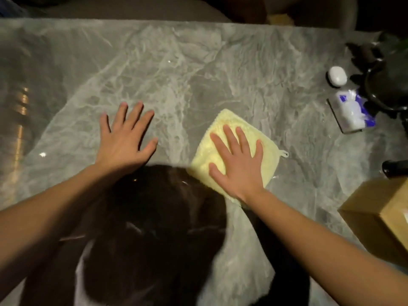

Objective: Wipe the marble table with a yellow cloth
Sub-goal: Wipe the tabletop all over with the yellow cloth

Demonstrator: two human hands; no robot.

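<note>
I am pressing my right hand (239, 162) flat, fingers straight, on the yellow cloth (231, 138) in the middle of the marble desk (176, 74). I am resting my left hand (125, 138) flat on the bare desk beside it, holding nothing.

Marble table (176, 62) bare far and left, tissue pack (351, 111), cardboard box (375, 217) crowd right edge
</note>
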